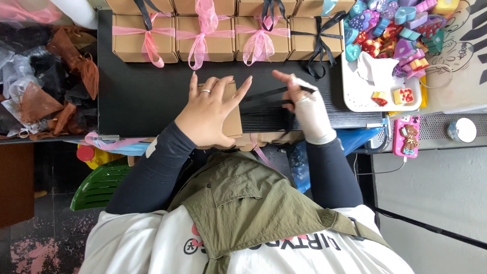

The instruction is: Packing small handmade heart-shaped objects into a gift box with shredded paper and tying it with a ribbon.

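Note:
My left hand (209, 111) lies flat with spread fingers on top of a brown cardboard box (234, 117) on the black table (137, 96), pressing it down. A ring shows on one finger. My right hand (307, 104) is just right of the box and pinches a black ribbon (264, 94) that runs from the box to my fingers. Another stretch of the ribbon passes under that hand across the table.
A row of brown boxes tied with pink bows (203, 35) and black bows (319, 43) lines the far table edge. A white tray (362, 94) of colourful heart-shaped pieces sits right. Bags of fabric (45, 81) lie left. A pink phone (407, 136) lies near the tray.

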